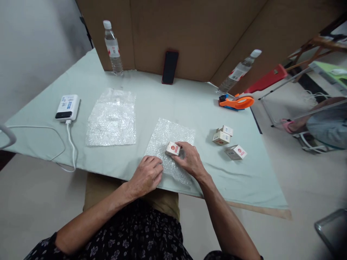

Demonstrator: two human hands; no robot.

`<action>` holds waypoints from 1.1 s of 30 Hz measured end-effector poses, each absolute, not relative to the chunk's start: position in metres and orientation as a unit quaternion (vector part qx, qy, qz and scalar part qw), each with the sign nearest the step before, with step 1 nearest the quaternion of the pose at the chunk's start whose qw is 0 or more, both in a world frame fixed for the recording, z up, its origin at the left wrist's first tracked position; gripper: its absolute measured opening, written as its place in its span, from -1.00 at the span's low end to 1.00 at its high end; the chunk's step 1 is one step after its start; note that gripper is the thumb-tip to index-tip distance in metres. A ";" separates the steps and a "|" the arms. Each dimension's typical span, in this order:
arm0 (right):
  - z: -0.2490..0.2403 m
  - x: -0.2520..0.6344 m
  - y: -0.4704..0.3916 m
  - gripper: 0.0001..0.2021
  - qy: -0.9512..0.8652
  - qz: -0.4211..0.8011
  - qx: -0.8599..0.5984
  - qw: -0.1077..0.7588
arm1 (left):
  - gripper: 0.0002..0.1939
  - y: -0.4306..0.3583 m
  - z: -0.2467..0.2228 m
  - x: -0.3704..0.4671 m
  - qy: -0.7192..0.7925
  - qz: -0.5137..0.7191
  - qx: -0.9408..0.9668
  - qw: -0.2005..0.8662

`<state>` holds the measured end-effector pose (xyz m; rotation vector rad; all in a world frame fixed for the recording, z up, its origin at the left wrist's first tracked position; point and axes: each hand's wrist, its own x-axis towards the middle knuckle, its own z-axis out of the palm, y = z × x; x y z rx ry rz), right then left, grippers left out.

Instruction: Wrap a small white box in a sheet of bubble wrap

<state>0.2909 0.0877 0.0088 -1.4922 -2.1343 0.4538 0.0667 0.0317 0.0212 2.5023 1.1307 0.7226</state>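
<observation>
A small white box with a red mark [172, 148] rests on a sheet of bubble wrap [169, 135] near the table's front edge. My right hand [189, 159] holds that box from the right side, fingers on it. My left hand [146, 175] lies with curled fingers on the near left corner of the same sheet, pressing or pinching its edge. Three more small white boxes [221, 137] [227, 130] [235, 152] sit to the right of the sheet.
A second bubble wrap sheet [111, 118] lies at left. A power bank [67, 107] with a white cable, two water bottles [113, 48] [238, 72], a dark phone [170, 67] against cardboard, and an orange tape dispenser [236, 102] stand on the pale green table [189, 104].
</observation>
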 end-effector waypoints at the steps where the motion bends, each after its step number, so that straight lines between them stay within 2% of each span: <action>1: 0.008 0.291 0.088 -0.64 -0.783 0.172 -0.548 0.241 | -0.92 0.033 0.023 0.067 0.392 0.258 0.870 0.149; 5: 0.017 0.300 0.093 -0.56 -0.778 0.225 -0.544 0.220 | -0.92 0.049 0.036 0.070 0.392 0.270 0.865 0.158; 10: 0.051 0.325 0.084 -0.50 -0.733 0.367 -0.510 0.261 | -0.94 0.089 0.059 0.080 0.433 0.224 0.848 0.207; 12: 0.058 0.326 0.077 -0.47 -0.729 0.364 -0.520 0.255 | -0.94 0.106 0.065 0.085 0.449 0.206 0.837 0.235; 14: 0.056 0.321 0.073 -0.54 -0.723 0.332 -0.543 0.269 | -0.94 0.120 0.067 0.091 0.457 0.201 0.825 0.266; 17: 0.041 0.310 0.078 -0.80 -0.682 0.332 -0.561 0.332 | -0.95 0.133 0.063 0.098 0.464 0.201 0.799 0.326; 22: 0.022 0.303 0.091 -0.77 -0.609 0.397 -0.566 0.390 | -0.95 0.137 0.049 0.101 0.467 0.227 0.754 0.402; 33: 0.018 0.301 0.082 -0.84 -0.638 0.358 -0.579 0.361 | -0.93 0.125 0.044 0.098 0.471 0.252 0.724 0.436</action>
